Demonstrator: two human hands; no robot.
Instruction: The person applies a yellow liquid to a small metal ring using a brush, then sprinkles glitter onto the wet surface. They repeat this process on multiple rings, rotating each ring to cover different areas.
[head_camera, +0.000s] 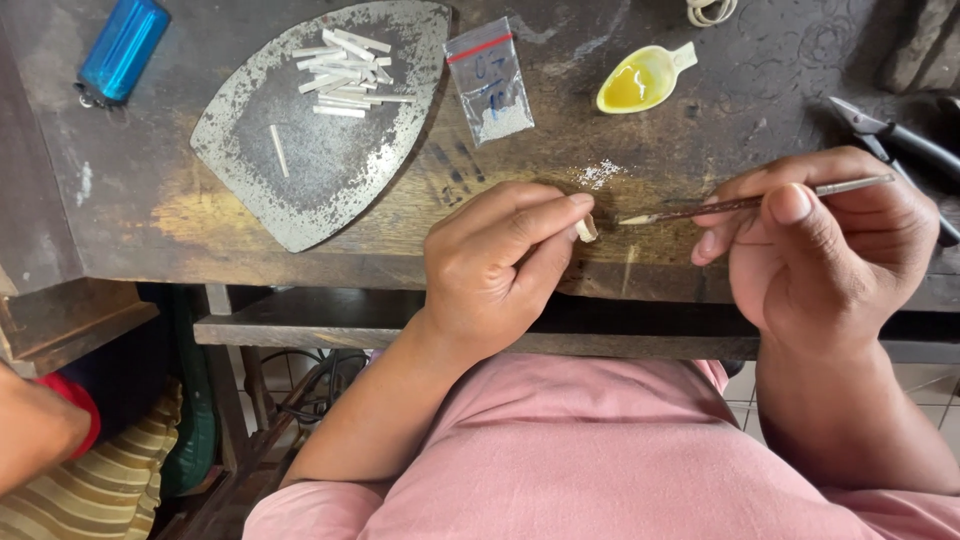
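My left hand (495, 265) pinches a small pale tube-like piece (587, 229) between thumb and forefinger, just above the front edge of the dark wooden bench (150, 200). My right hand (830, 245) grips a thin brush (750, 203) held level, its pale tip pointing left and stopping a short way from the small piece. A dusting of white powder (600, 173) lies on the bench just behind the piece.
A worn metal plate (330, 160) holds several short white sticks (345, 70). Near it are a small plastic bag (490, 80) of white powder, a yellow spoon-shaped dish (640, 80), a blue lighter (122, 48) and dark pliers (900, 140). Another person's arm (40, 425) shows lower left.
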